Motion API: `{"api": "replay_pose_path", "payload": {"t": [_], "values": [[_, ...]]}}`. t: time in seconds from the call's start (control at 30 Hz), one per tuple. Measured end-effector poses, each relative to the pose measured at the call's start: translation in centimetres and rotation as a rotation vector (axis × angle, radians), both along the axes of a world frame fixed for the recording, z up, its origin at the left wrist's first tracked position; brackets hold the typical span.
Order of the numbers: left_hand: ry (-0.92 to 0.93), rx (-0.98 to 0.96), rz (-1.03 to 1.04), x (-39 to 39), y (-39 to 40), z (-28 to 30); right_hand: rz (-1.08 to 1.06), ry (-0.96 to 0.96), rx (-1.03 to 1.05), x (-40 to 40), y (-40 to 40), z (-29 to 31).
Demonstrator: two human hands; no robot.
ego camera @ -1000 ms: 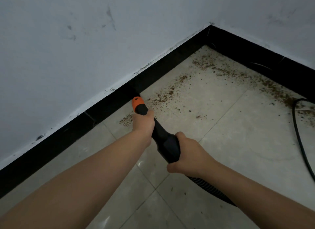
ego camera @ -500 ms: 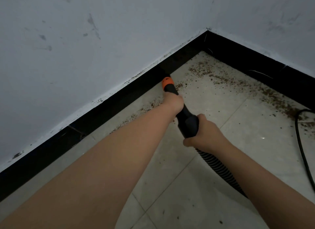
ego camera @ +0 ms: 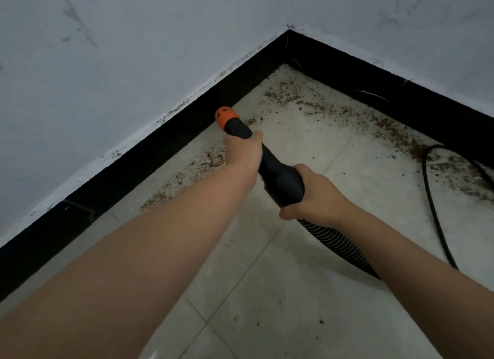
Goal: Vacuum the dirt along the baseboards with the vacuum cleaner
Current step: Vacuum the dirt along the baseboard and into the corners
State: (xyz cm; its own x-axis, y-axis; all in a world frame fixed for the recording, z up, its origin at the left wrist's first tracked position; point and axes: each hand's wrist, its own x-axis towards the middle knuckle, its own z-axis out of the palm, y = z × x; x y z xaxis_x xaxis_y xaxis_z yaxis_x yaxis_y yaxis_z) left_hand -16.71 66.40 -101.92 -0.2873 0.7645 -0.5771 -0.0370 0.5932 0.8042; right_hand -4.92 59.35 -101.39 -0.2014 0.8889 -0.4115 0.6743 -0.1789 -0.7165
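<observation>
I hold a black vacuum nozzle (ego camera: 278,175) with an orange tip (ego camera: 226,118) that points at the foot of the left black baseboard (ego camera: 149,155). My left hand (ego camera: 244,151) grips the nozzle just behind the orange tip. My right hand (ego camera: 312,195) grips the thicker rear part, where the ribbed hose (ego camera: 336,245) joins. Brown dirt (ego camera: 203,162) lies along the left baseboard beside my left hand. More dirt (ego camera: 347,112) runs along the right baseboard (ego camera: 401,102) toward the corner.
White scuffed walls (ego camera: 133,51) meet in a corner at the top middle. A black power cable (ego camera: 435,217) loops over the pale floor tiles (ego camera: 307,292) on the right, crossing the dirt near the right baseboard.
The nozzle tip first slid along the left baseboard toward the corner, then drew back a little. Both hands keep their grip, and the view has shifted.
</observation>
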Motion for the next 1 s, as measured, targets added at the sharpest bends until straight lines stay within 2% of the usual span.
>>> {"api": "replay_pose_path", "payload": {"t": [0.23, 0.37, 0.67, 1.0], "values": [[-0.136, -0.093, 0.322, -6.5, -8.4, 0.2, 0.317, -0.067, -0.065, -2.9, -5.7, 2.3], [-0.138, -0.133, 0.452, -9.6, -13.2, -0.2, 0.442, -0.053, -0.119, -5.4, -9.3, 2.5], [-0.165, -0.157, 0.43, -11.6, -16.5, -0.7, 0.495, -0.095, -0.136, -8.0, -12.5, 2.8], [-0.19, -0.239, 0.314, -9.2, -17.2, -0.8, 0.549, -0.118, -0.318, -5.2, -11.2, 4.5]]}}
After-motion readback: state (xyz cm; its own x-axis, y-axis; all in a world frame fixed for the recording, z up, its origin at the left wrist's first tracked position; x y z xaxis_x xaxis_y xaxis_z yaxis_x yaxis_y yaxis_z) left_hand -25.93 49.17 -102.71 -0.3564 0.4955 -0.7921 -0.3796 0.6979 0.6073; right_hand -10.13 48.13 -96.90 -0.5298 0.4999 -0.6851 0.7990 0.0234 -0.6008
